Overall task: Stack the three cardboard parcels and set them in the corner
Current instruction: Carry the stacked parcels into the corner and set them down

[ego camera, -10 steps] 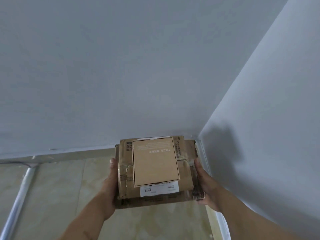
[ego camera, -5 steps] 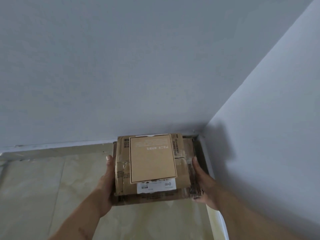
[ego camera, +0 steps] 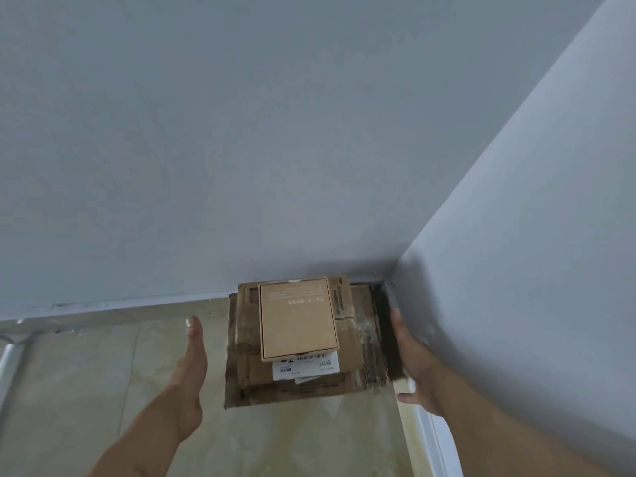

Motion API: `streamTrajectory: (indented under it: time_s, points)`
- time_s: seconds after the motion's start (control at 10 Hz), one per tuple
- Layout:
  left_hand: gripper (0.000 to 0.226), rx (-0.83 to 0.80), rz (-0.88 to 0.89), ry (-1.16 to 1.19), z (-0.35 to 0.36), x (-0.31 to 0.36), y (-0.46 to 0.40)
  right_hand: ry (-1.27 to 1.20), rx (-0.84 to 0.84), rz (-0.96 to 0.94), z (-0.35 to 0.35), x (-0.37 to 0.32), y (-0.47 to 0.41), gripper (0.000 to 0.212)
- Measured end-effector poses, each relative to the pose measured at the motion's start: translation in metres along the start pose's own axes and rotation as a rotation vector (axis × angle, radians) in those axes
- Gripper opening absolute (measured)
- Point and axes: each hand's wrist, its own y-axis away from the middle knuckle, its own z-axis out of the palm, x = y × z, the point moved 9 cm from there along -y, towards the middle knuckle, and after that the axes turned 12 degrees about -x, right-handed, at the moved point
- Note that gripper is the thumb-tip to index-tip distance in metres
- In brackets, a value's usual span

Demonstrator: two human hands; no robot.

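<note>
Three cardboard parcels sit stacked on the floor in the room's corner. The smallest, a clean tan box (ego camera: 297,318), lies on top of a middle parcel (ego camera: 346,352) that carries a white shipping label (ego camera: 305,368). Under both is the widest, worn and taped bottom parcel (ego camera: 241,383). My left hand (ego camera: 191,366) hovers flat and open a short way left of the stack, not touching it. Between the stack and the right wall, my right hand (ego camera: 411,363) is open with fingers straight, close beside the stack's right edge; contact is unclear.
Two grey-white walls meet at the corner (ego camera: 389,280) just behind the stack. A white skirting board (ego camera: 430,438) runs along the right wall. The floor is glossy beige tile (ego camera: 292,438). A metal pipe (ego camera: 10,359) lies along the floor at far left.
The stack went down into the corner and now rests on the floor. Both hands let go of its sides and drew apart, the left hand moving clearly away to the left.
</note>
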Motion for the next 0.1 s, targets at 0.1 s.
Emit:
streamTrajectory:
  time_s: [0.1]
  points:
    - [0.125,0.005,0.055,0.007,-0.0130,0.0239,0.0490,-0.042,0.018,-0.067,0.0038,-0.0243,0.0655,0.095]
